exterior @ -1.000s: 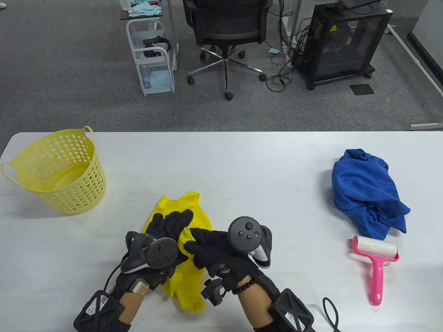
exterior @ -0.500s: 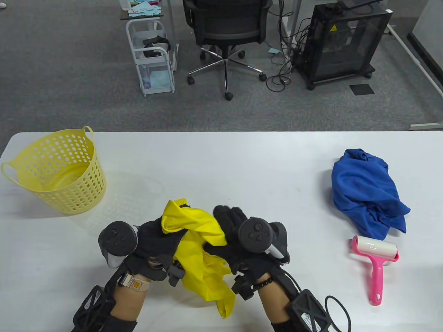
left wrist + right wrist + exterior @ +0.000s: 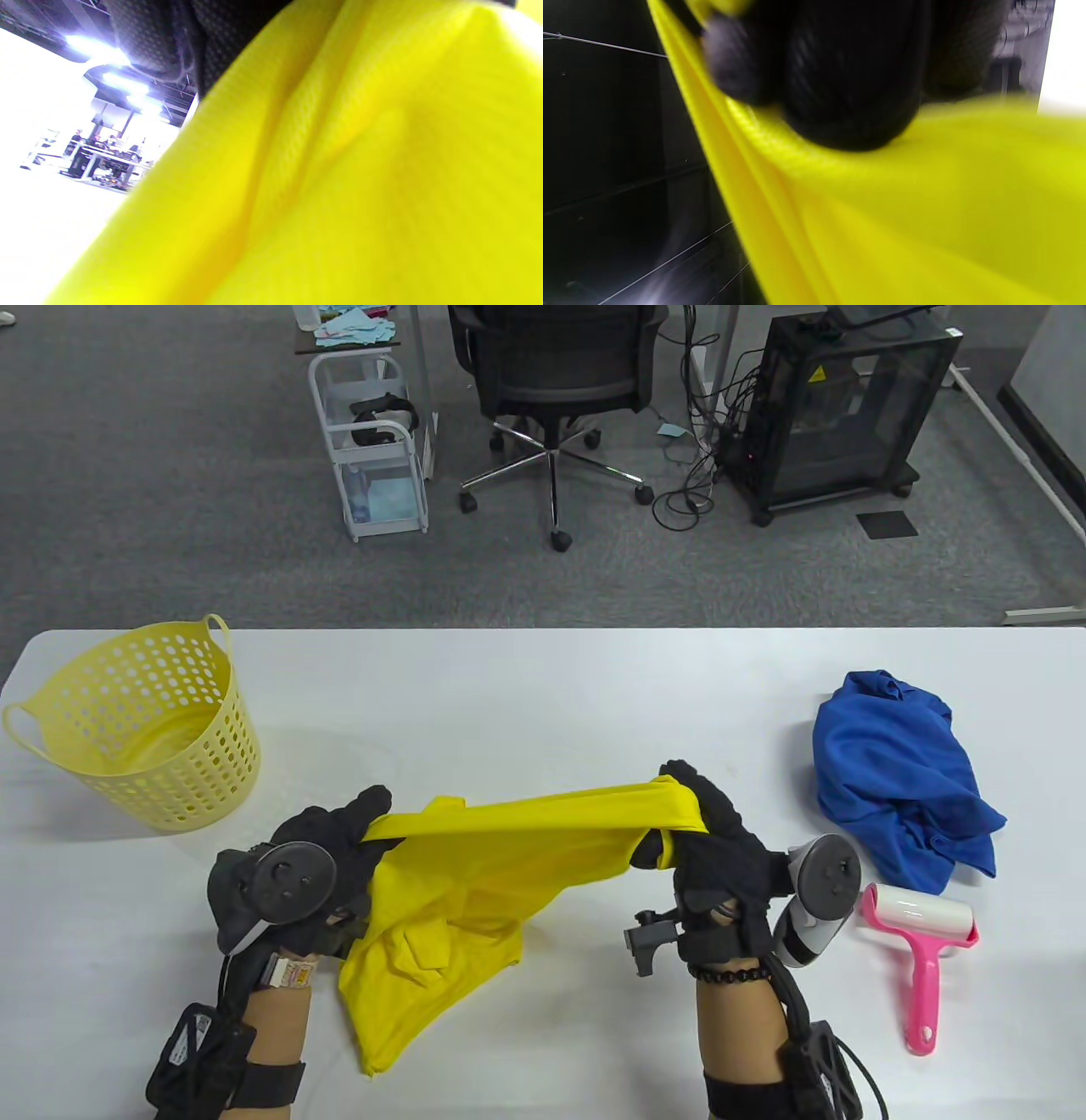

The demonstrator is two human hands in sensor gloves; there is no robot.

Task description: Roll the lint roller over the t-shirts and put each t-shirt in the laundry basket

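Observation:
A yellow t-shirt (image 3: 475, 882) hangs stretched between both hands above the table's front middle. My left hand (image 3: 348, 836) grips its left edge and my right hand (image 3: 704, 814) grips its right edge, pulling the top hem taut. Yellow cloth (image 3: 339, 178) fills the left wrist view, and the same cloth (image 3: 925, 203) runs under dark glove fingers (image 3: 848, 76) in the right wrist view. A crumpled blue t-shirt (image 3: 899, 780) lies at the right. The pink lint roller (image 3: 920, 950) lies just in front of it. The yellow laundry basket (image 3: 136, 721) stands at the far left.
The white table (image 3: 543, 695) ends at a grey carpet floor behind. An office chair (image 3: 551, 390), a white cart (image 3: 373, 441) and a black cabinet (image 3: 840, 407) stand beyond the far edge.
Both hands lifted the bunched yellow t-shirt off the table and moved apart, left hand leftward and right hand rightward, spreading it out between them.

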